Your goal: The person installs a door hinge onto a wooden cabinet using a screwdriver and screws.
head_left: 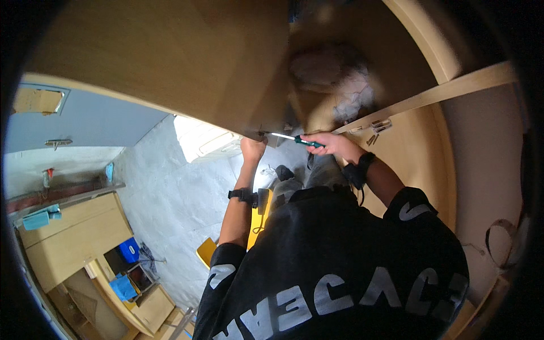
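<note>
In my right hand [328, 144], closed around its dark green handle, is a screwdriver [279, 135]. Its bright metal shaft points left, with the tip at a small dark metal fitting [262, 134] on the wooden door panel [187, 62]. My left hand [253, 149] is closed at the lower edge of that panel, right beside the screwdriver tip. Some of its fingers are hidden by the panel edge. Whether the tip sits in a screw is too small to tell.
An open wooden cabinet holds a pale plastic bundle [354, 93]. On its right-hand wood surface lie small metal pieces [372, 139] near a hinge [381, 126]. A white slatted object [207, 137] and a yellow stool [259, 218] stand on the grey floor [164, 181]. A blue-grey door [90, 122] is at left.
</note>
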### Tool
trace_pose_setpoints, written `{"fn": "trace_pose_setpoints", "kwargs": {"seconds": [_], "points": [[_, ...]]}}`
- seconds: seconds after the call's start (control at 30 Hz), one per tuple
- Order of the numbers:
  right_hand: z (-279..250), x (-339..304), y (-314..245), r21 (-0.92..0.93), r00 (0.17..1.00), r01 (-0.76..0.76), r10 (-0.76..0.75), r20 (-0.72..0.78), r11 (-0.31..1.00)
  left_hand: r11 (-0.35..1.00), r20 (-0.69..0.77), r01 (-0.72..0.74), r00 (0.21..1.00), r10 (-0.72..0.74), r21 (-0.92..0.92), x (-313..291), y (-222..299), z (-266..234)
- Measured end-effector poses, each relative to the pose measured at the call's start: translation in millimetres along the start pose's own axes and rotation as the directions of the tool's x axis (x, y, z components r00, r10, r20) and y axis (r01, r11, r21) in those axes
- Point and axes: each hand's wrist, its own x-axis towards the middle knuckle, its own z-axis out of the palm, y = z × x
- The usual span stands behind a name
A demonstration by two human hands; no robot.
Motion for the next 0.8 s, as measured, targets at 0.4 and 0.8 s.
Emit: {"fn": "trace_pose_setpoints", "kwargs": {"seconds": [0.4,0.8], "points": [[-36,-109,101,-0.255,0.902,0.146,-0.235,-0.362,0.956,0.957,0.346,-0.164,0.906,0.242,-0.240,-2,18,40],[26,-181,165,-0.165,0.724,0.211,-0.268,-0.635,0.963,0.877,0.431,-0.304,0.780,0.453,-0.372,3,152,17]]}}
